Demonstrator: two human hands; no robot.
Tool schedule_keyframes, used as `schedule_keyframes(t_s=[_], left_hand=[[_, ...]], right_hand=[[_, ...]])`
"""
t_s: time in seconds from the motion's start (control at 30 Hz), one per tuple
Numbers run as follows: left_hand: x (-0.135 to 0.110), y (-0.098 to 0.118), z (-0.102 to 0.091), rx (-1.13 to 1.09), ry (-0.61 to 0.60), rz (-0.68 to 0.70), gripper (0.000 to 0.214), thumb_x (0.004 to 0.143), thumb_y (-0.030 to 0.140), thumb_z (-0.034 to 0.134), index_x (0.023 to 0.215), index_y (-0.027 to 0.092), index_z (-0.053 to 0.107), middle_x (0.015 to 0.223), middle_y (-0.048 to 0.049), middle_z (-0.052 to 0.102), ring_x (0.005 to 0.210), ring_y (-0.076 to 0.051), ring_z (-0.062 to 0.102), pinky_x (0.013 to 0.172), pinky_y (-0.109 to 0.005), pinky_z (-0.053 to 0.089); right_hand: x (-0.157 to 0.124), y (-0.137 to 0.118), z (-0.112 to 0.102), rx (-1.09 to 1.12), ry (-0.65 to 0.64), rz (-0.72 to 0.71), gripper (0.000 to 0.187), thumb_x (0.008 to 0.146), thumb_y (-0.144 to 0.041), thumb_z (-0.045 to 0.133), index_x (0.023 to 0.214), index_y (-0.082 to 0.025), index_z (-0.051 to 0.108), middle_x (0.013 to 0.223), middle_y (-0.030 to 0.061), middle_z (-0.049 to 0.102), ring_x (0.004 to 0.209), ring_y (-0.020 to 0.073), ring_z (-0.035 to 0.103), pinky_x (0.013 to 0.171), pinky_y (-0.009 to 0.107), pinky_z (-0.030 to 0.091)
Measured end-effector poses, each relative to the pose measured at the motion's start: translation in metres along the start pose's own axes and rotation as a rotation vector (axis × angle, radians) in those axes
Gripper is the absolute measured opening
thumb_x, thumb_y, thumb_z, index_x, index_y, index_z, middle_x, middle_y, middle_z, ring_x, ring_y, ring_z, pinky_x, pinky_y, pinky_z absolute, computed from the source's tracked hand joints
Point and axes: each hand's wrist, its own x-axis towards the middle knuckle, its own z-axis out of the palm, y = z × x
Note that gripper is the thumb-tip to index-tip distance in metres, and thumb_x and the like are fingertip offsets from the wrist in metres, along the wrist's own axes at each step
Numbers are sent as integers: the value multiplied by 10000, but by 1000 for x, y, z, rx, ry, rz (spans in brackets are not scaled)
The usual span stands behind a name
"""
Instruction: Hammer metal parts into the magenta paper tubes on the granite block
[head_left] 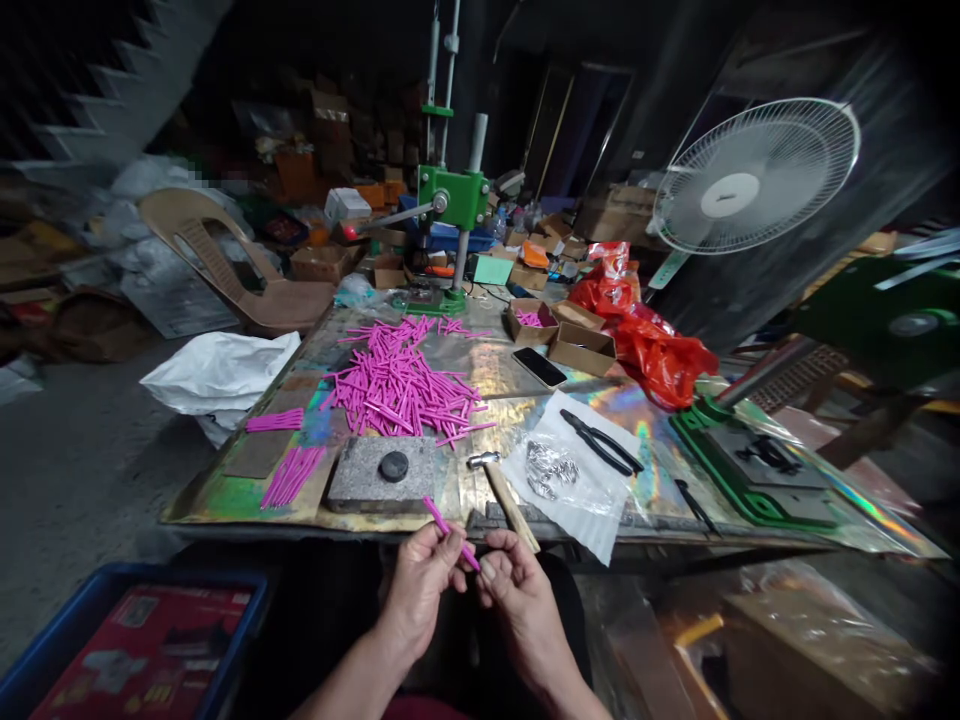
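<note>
Just in front of the grey block [352,490], toward the person and a little to its right: one pink stick [436,514], slim and slanted, held between two bare hands. Left hand [420,580]: thumb and fingers pinched about the stick along its length. Right hand [521,590]: thumb and fingertips pinched at the stick's lower end, the tip partly hidden.

On top of the block: one dark disc [393,465], round, lying flat.

Behind the block, on the surface [454,475]: one large heap of pink sticks [397,385], loose, pointing in many directions. Left of the block: two smaller bundles, a near bundle [292,477] and a far bundle [275,420], their sticks laid roughly side by side.

Right of the block: one hammer [510,500], wooden handle, metal head nearer the block. Farther right of it: one white sheet [606,515], bearing a clear bag [551,470] of small metal pieces and a pair of black pliers [600,440].

Behind and right of the block: one phone [540,367], dark screen upward; one small carton [527,333], containing more pink sticks; red plastic bags [652,350], crumpled.

Well behind the block: one green press [454,195], its lever ending in a red knob. Well right of the block: a second press [757,510], with a green base.
</note>
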Motion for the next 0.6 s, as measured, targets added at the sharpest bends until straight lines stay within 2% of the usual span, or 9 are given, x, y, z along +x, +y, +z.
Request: schedule_keyframes(t_s=[0.23, 0.43, 0.53, 0.6], left_hand=[[2, 3, -2, 24, 38, -20, 343, 544, 410, 746, 681, 130, 604, 596, -6, 601, 523, -103, 550, 431, -178, 418], [0, 6, -2, -11, 55, -9, 323, 553, 391, 744, 649, 136, 570, 549, 13, 580, 461, -79, 515, 373, -149, 339], [3, 11, -5, -17, 69, 28, 300, 569, 377, 733, 643, 142, 562, 535, 11, 579, 469, -89, 525, 370, -149, 310], [9, 19, -12, 22, 104, 114, 284, 593, 379, 714, 652, 142, 567, 535, 7, 585, 463, -90, 522, 373, -155, 302]], right_hand=[[6, 8, -1, -28, 7, -14, 374, 660, -384, 692, 918, -197, 497, 561, -77, 448, 485, 84, 382, 502, 213, 297], [6, 9, 2, -92, -28, -15, 369, 665, -424, 675, 894, -181, 518, 545, -70, 430, 492, 93, 371, 486, 218, 290], [6, 9, 2, -131, -40, 15, 393, 685, -500, 624, 890, -177, 534, 550, -50, 455, 480, 101, 378, 464, 222, 302], [6, 10, 0, -143, -24, 34, 429, 684, -544, 597, 896, -174, 542, 563, -31, 485, 477, 109, 394, 451, 227, 314]])
